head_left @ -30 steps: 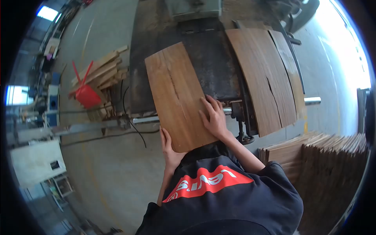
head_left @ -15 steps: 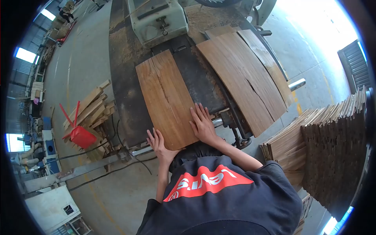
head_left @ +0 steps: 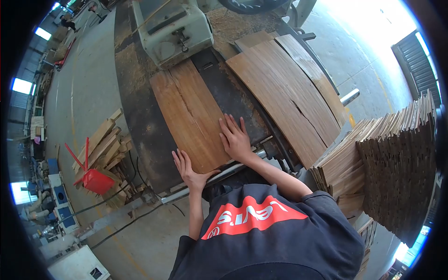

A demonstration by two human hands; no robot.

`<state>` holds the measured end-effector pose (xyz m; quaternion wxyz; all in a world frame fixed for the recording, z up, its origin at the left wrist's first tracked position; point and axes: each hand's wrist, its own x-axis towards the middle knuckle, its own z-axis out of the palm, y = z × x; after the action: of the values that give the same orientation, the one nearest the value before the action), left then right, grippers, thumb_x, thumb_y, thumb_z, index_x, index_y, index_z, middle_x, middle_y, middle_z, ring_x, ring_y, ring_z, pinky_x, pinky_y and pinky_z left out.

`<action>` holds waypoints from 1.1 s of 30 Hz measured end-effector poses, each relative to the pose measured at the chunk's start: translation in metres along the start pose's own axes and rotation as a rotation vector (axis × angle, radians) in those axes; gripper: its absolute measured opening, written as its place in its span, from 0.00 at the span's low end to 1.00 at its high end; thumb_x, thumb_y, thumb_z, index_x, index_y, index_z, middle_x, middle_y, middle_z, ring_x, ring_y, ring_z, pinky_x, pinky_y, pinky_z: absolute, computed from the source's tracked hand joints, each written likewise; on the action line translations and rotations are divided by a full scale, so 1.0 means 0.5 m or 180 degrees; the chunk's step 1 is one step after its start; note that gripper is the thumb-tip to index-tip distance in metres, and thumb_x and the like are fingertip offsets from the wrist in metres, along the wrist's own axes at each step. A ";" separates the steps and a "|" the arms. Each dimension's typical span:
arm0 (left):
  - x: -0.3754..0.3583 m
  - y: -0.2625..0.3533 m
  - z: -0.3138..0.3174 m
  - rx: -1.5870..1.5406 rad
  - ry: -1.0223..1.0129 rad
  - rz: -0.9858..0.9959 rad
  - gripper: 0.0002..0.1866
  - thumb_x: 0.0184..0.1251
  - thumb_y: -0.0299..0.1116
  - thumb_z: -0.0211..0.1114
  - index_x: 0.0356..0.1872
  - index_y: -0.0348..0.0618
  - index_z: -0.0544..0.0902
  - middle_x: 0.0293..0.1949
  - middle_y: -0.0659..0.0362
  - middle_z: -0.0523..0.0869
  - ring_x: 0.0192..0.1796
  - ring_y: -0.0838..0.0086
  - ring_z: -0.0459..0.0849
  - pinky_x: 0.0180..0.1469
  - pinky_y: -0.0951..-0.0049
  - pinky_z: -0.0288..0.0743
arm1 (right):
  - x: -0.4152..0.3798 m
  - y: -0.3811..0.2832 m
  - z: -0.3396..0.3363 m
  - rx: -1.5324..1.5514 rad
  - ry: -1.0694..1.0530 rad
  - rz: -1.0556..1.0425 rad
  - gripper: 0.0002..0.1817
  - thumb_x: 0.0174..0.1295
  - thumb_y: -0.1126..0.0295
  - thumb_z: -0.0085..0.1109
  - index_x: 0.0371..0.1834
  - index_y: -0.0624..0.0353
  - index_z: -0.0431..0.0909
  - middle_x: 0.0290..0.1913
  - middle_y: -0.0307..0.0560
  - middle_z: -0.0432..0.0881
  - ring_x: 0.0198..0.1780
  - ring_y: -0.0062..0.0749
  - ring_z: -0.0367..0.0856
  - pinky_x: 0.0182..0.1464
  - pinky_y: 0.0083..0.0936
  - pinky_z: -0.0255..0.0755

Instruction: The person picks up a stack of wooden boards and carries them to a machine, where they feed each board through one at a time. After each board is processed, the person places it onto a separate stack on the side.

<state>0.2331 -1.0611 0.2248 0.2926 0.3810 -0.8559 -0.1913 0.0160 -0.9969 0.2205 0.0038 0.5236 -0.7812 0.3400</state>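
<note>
A brown wooden board (head_left: pixel 191 121) with a dark crack along its grain lies flat on the dark machine table (head_left: pixel 144 135). Its far end reaches the front of the grey-green machine housing (head_left: pixel 177 39). At the near left corner, my left hand (head_left: pixel 189 173) rests with fingers stretched along the edge and its thumb across the near end. My right hand (head_left: pixel 237 143) lies on the right edge, fingers extended and slightly spread. Neither hand is wrapped round the wood.
Wider boards, one cracked (head_left: pixel 289 98), lie along the table's right side beside a dark rail. A tall stack of thin boards (head_left: pixel 392 163) stands at the right. To the left are a red chair (head_left: pixel 98 181) and a pile of wood offcuts (head_left: pixel 105 144). A metal bar (head_left: pixel 219 175) runs along the near edge.
The board has slid forward, its far end now at the machine housing. Both hands have moved forward with it, and the metal bar shows behind its near end. My view has shifted slightly.
</note>
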 end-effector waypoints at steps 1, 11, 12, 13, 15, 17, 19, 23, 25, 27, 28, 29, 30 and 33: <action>0.013 -0.004 -0.002 0.0165 -0.0078 -0.0028 0.78 0.23 0.62 0.90 0.79 0.29 0.60 0.78 0.34 0.65 0.84 0.39 0.52 0.82 0.39 0.46 | 0.012 -0.002 0.005 -0.0026 0.0048 0.0031 0.28 0.71 0.66 0.59 0.75 0.58 0.72 0.77 0.58 0.71 0.79 0.49 0.67 0.82 0.52 0.50; 0.143 -0.052 0.008 0.0107 -0.0196 -0.0048 0.77 0.26 0.62 0.90 0.78 0.25 0.61 0.78 0.32 0.62 0.84 0.42 0.52 0.83 0.42 0.47 | 0.135 0.011 0.062 0.0038 0.0228 0.0060 0.27 0.70 0.65 0.58 0.72 0.59 0.75 0.74 0.60 0.73 0.76 0.49 0.71 0.80 0.52 0.55; 0.156 -0.058 0.011 0.0114 -0.0212 -0.0037 0.77 0.26 0.62 0.90 0.78 0.25 0.61 0.78 0.32 0.62 0.84 0.42 0.52 0.83 0.42 0.47 | 0.147 0.014 0.069 0.0059 0.0248 0.0055 0.26 0.71 0.65 0.58 0.71 0.59 0.75 0.74 0.60 0.73 0.76 0.49 0.71 0.80 0.52 0.55; 0.168 -0.063 0.014 0.0136 -0.0216 -0.0040 0.76 0.26 0.61 0.90 0.78 0.25 0.61 0.78 0.32 0.62 0.84 0.42 0.52 0.83 0.43 0.48 | 0.160 0.018 0.075 0.0079 0.0271 0.0052 0.26 0.71 0.64 0.58 0.71 0.58 0.76 0.74 0.60 0.73 0.76 0.50 0.72 0.80 0.52 0.55; 0.201 -0.074 0.019 0.0175 -0.0238 -0.0027 0.76 0.26 0.61 0.90 0.78 0.25 0.61 0.78 0.33 0.62 0.84 0.42 0.52 0.83 0.43 0.49 | 0.195 0.025 0.095 0.0027 0.0305 0.0063 0.26 0.71 0.64 0.57 0.71 0.58 0.76 0.74 0.60 0.73 0.76 0.49 0.72 0.80 0.53 0.55; 0.248 -0.092 0.027 0.0321 -0.0225 -0.0014 0.74 0.28 0.58 0.91 0.78 0.26 0.61 0.79 0.34 0.62 0.85 0.45 0.52 0.83 0.48 0.52 | 0.232 0.032 0.118 -0.0023 0.0391 0.0047 0.25 0.72 0.63 0.56 0.71 0.58 0.76 0.74 0.60 0.73 0.76 0.49 0.72 0.80 0.53 0.54; 0.273 -0.106 0.028 0.0381 -0.0233 0.0026 0.74 0.29 0.59 0.90 0.78 0.26 0.61 0.79 0.34 0.62 0.84 0.46 0.53 0.83 0.49 0.52 | 0.262 0.039 0.137 -0.0087 0.0415 -0.0004 0.25 0.72 0.63 0.55 0.71 0.58 0.75 0.74 0.59 0.74 0.76 0.48 0.71 0.80 0.55 0.54; 0.307 -0.125 0.044 0.0437 -0.0231 -0.0069 0.72 0.33 0.60 0.89 0.78 0.26 0.62 0.79 0.35 0.62 0.84 0.46 0.53 0.83 0.52 0.52 | 0.313 0.048 0.163 -0.0128 0.0548 -0.0033 0.26 0.72 0.63 0.55 0.71 0.58 0.75 0.73 0.58 0.74 0.75 0.46 0.72 0.80 0.56 0.53; 0.326 -0.125 0.048 0.0442 -0.0162 -0.0101 0.71 0.35 0.59 0.89 0.79 0.27 0.61 0.79 0.36 0.62 0.84 0.46 0.53 0.82 0.52 0.53 | 0.331 0.048 0.164 0.0059 0.0337 0.0065 0.27 0.71 0.62 0.56 0.72 0.58 0.73 0.75 0.60 0.72 0.78 0.52 0.68 0.80 0.57 0.53; 0.332 -0.131 0.056 0.0495 -0.0080 -0.0172 0.69 0.38 0.59 0.88 0.79 0.28 0.61 0.80 0.39 0.63 0.84 0.47 0.53 0.82 0.52 0.54 | 0.343 0.048 0.155 0.0015 0.0142 0.0086 0.29 0.71 0.60 0.57 0.74 0.58 0.72 0.76 0.62 0.69 0.79 0.56 0.63 0.80 0.58 0.51; 0.334 -0.139 0.055 0.0449 -0.0137 -0.0093 0.69 0.38 0.59 0.88 0.79 0.28 0.61 0.80 0.39 0.63 0.84 0.47 0.53 0.82 0.52 0.54 | 0.339 0.055 0.144 0.0010 -0.0060 0.0086 0.31 0.70 0.59 0.58 0.75 0.58 0.70 0.78 0.65 0.65 0.81 0.61 0.58 0.81 0.59 0.50; 0.332 -0.155 0.060 0.0472 -0.0043 -0.0042 0.70 0.39 0.60 0.87 0.79 0.27 0.61 0.80 0.38 0.62 0.84 0.45 0.52 0.82 0.51 0.53 | 0.320 0.051 0.105 0.0145 -0.0035 -0.0019 0.37 0.67 0.58 0.63 0.78 0.60 0.66 0.80 0.69 0.60 0.83 0.68 0.49 0.82 0.61 0.45; 0.331 -0.164 0.072 0.0475 0.0070 -0.0023 0.70 0.40 0.62 0.87 0.79 0.26 0.60 0.80 0.37 0.62 0.85 0.44 0.51 0.82 0.50 0.53 | 0.289 0.047 0.049 0.0061 -0.0015 0.0028 0.37 0.67 0.58 0.63 0.78 0.60 0.66 0.80 0.69 0.60 0.83 0.68 0.49 0.82 0.61 0.45; 0.330 -0.144 0.064 0.0281 0.0233 -0.0209 0.69 0.43 0.63 0.85 0.79 0.26 0.60 0.79 0.38 0.63 0.84 0.45 0.51 0.82 0.51 0.54 | 0.156 0.043 -0.130 -0.0559 0.0263 0.0042 0.44 0.62 0.59 0.69 0.80 0.61 0.63 0.83 0.72 0.51 0.85 0.68 0.40 0.83 0.63 0.35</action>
<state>0.1623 -1.2296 0.2195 0.3002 0.4281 -0.8393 -0.1489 -0.0595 -1.0209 0.2872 0.0797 0.5017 -0.8105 0.2915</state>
